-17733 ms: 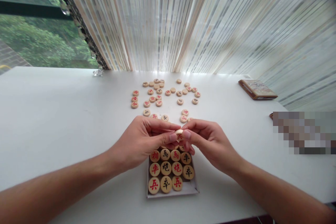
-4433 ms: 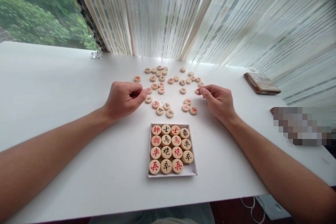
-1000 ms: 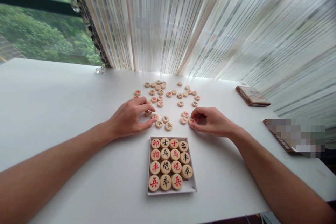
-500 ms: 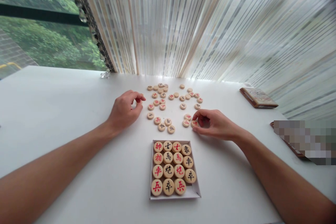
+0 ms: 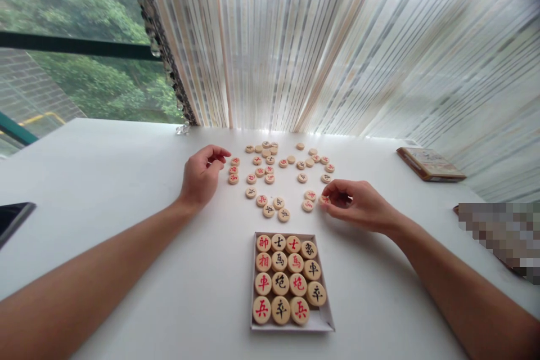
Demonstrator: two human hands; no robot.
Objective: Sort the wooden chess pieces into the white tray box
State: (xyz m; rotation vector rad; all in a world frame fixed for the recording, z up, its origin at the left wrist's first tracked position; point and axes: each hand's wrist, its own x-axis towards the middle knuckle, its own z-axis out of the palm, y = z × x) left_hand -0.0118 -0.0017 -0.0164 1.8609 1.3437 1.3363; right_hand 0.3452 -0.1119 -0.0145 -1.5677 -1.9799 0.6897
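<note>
Round wooden Chinese chess pieces with red or black characters lie loosely on the white table. My left hand (image 5: pixel 203 173) hovers just left of a short column of red-marked pieces (image 5: pixel 233 170), its thumb and fingertips apart with nothing between them. On the right, my right hand (image 5: pixel 352 202) has thumb and fingers closed around the edges of a red-marked Chinese chess piece (image 5: pixel 324 201), partly hidden by the fingers. Two red-marked pieces (image 5: pixel 308 206) lie beside it. Nearest me, a shallow white box (image 5: pixel 323 318) holds rows of larger-looking pieces, with a gap at its front right corner.
More pieces, several of them face down, are scattered toward the back near the striped curtain (image 5: pixel 270 39). A flat brown-edged box (image 5: pixel 431 164) lies at the right. The corner of a dark device (image 5: pixel 16 222) shows at the left edge.
The view has shifted, so the table things appear further right. My left hand has drawn left, uncovering the column of red-marked pieces. My right hand stays at the same piece.
</note>
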